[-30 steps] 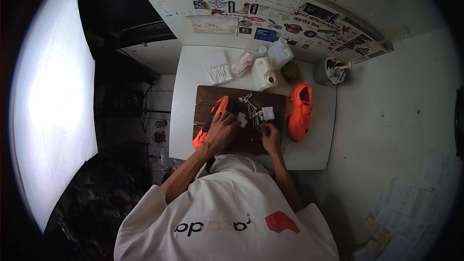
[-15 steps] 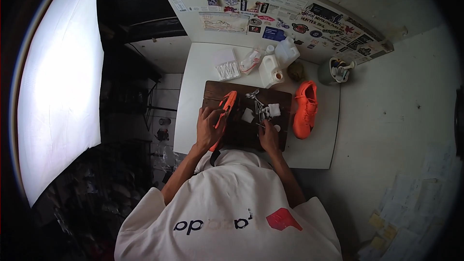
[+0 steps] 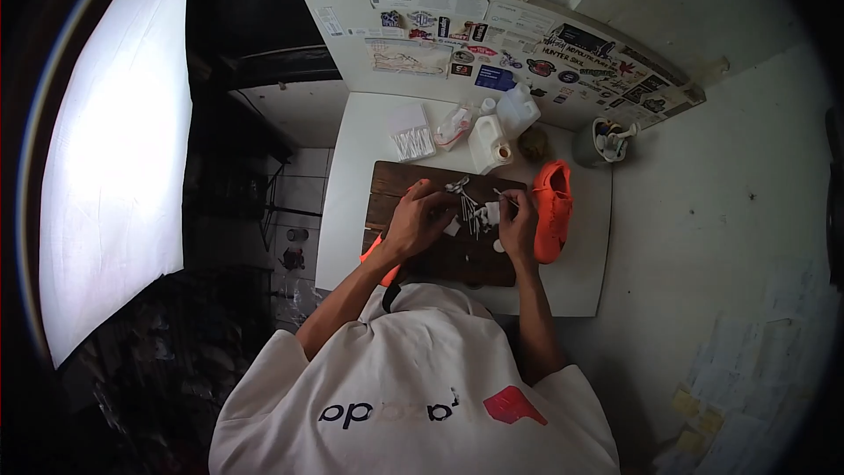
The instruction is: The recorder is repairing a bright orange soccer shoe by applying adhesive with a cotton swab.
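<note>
My left hand (image 3: 420,218) curls over an orange shoe (image 3: 380,257), only its heel end showing below my wrist on the dark wooden board (image 3: 391,183). My right hand (image 3: 517,220) pinches a thin stick (image 3: 505,195), fingers narrow. Between my hands lie small white scraps (image 3: 475,209). Just right of my right fingers rests the second orange shoe (image 3: 552,209).

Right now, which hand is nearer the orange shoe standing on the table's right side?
Right. The right hand sits just left of the orange shoe, almost touching. The left hand is farther left, over the wooden board.
</note>
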`<state>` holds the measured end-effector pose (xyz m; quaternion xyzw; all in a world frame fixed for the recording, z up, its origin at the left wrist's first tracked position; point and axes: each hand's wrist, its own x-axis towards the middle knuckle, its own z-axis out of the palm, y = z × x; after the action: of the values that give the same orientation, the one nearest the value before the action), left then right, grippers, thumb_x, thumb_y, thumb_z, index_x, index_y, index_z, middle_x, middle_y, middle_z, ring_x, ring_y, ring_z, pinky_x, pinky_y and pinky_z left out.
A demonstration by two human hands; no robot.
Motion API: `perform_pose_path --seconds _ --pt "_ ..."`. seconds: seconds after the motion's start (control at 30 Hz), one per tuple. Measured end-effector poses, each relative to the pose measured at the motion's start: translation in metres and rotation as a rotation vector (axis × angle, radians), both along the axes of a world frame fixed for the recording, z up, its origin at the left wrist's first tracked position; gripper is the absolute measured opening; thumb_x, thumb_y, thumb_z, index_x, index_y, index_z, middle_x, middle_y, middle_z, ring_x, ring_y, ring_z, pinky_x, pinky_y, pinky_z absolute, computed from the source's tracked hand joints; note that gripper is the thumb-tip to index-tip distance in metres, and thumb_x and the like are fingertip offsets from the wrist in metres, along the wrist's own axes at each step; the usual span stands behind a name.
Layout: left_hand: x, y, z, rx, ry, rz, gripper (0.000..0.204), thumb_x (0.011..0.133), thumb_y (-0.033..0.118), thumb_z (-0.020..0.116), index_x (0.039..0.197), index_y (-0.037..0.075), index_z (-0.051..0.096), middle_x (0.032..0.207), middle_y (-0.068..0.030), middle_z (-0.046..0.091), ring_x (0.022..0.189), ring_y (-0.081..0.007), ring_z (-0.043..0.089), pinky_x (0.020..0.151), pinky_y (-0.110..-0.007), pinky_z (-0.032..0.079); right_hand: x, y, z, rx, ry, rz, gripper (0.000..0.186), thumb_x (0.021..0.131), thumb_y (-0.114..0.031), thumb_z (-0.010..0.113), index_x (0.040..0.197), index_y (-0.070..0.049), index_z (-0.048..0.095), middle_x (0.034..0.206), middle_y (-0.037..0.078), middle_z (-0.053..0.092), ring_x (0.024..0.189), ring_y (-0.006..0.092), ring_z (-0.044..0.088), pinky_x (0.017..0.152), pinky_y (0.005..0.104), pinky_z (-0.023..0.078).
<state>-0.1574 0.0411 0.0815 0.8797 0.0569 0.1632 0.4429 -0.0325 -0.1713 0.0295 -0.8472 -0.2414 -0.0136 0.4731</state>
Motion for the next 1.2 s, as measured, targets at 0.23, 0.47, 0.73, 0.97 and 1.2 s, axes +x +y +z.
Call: perform_pose_path --seconds 0.23,0.47,0.73,0.97,1.2 --pt "0.003 0.012 -0.005 0.076 0.006 0.017 0.025 0.09 0.018 0.076 0.112 0.007 0.076 0.107 -0.0119 0.068 0.102 -0.0342 0.061 0.09 -0.044 0.053 0.087 0.022 0.016 -0.317 -0.16 0.011 0.009 0.1 -0.008 0.063 0.106 -0.002 0.06 0.099 0.019 0.069 0.095 0.0425 0.069 0.079 0.0499 0.054" --pt "-0.076 0.032 -0.052 -0.12 0.169 0.328 0.021 0.093 0.015 0.073 0.112 0.006 0.076 0.109 -0.0129 0.07 0.101 -0.0316 0.065 0.088 -0.043 0.054 0.106 0.031 -0.004 -0.43 -0.193 0.133 0.016 0.098 -0.006 0.061 0.113 -0.001 0.057 0.108 0.024 0.064 0.101 0.0458 0.064 0.082 0.0542 0.052" --pt "-0.104 0.04 -0.068 -0.132 0.227 0.451 0.021 0.093 0.015 0.073 0.109 0.002 0.075 0.099 -0.0152 0.07 0.09 -0.0294 0.069 0.081 -0.04 0.058 0.124 0.039 -0.016 -0.347 -0.231 0.192 0.015 0.096 -0.007 0.066 0.107 -0.002 0.057 0.102 0.022 0.066 0.1 0.0453 0.065 0.084 0.0557 0.051" --pt "-0.096 0.043 -0.074 -0.255 0.277 0.432 0.028 0.092 0.018 0.073 0.116 0.004 0.074 0.105 -0.0169 0.068 0.093 -0.0315 0.068 0.086 -0.043 0.056 0.131 0.041 -0.017 -0.419 -0.213 0.184 0.018 0.096 -0.01 0.07 0.106 -0.001 0.058 0.102 0.023 0.066 0.099 0.0458 0.064 0.085 0.0545 0.05" --pt "-0.099 0.052 -0.098 -0.151 0.336 0.419 0.042 0.092 0.026 0.074 0.127 0.002 0.069 0.114 -0.0182 0.067 0.102 -0.0338 0.066 0.094 -0.045 0.054 0.119 0.042 0.007 -0.482 -0.076 0.23 0.019 0.096 -0.012 0.069 0.11 -0.002 0.061 0.105 0.021 0.067 0.1 0.0439 0.065 0.085 0.0548 0.052"
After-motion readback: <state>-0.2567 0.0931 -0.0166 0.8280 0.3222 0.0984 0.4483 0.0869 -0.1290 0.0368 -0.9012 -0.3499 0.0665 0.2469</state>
